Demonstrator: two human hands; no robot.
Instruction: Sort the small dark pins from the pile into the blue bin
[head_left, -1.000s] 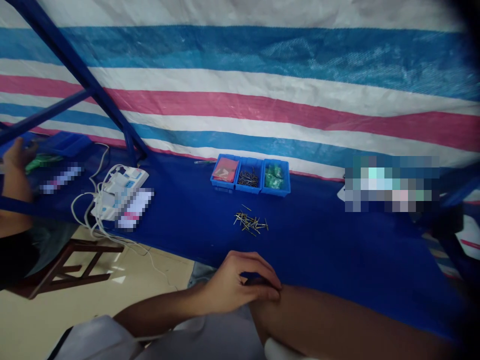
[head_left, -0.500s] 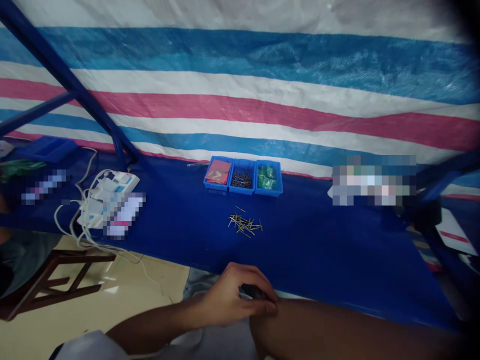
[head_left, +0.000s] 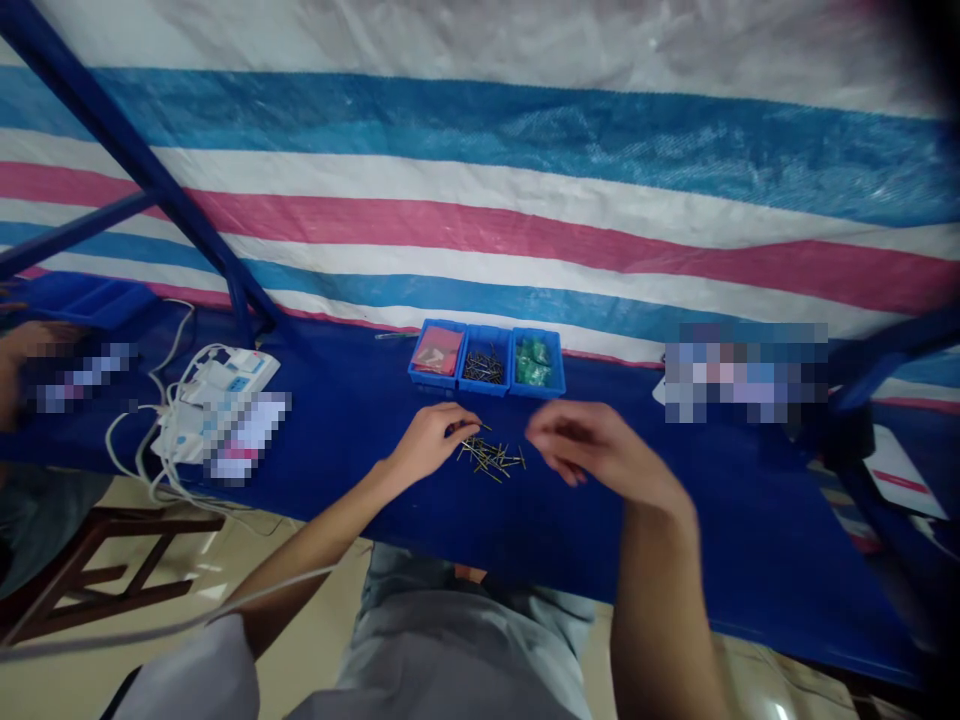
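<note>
A loose pile of thin brass-and-dark metal rods (head_left: 491, 460) lies on the blue table (head_left: 360, 400). My left hand (head_left: 435, 440) is at the pile's left side, thumb and fingertips pinched at the end of one thin metal rod (head_left: 484, 427) above the rest. To the right of the pile hovers my right hand (head_left: 589, 445), blurred, its fingers loosely bent and apart with nothing visible in them. Behind the pile stand three joined blue bins: one with pink material (head_left: 439, 350), one with dark metal rods (head_left: 484, 367), one with green plastic packets (head_left: 533, 362).
Left on the table are white power strips (head_left: 225, 385) with tangled cables and a pixelated item. A co-worker's hand (head_left: 30, 350) shows at the far left near another blue tray (head_left: 90, 298). A striped tarp (head_left: 480, 215) hangs behind; blue frame bars (head_left: 180, 215) stand at the sides.
Both arms have come up from my lap, where one hand rested on the other forearm. The hands have moved forward over the table, the left to the pile. A co-worker's hand has appeared at far left.
</note>
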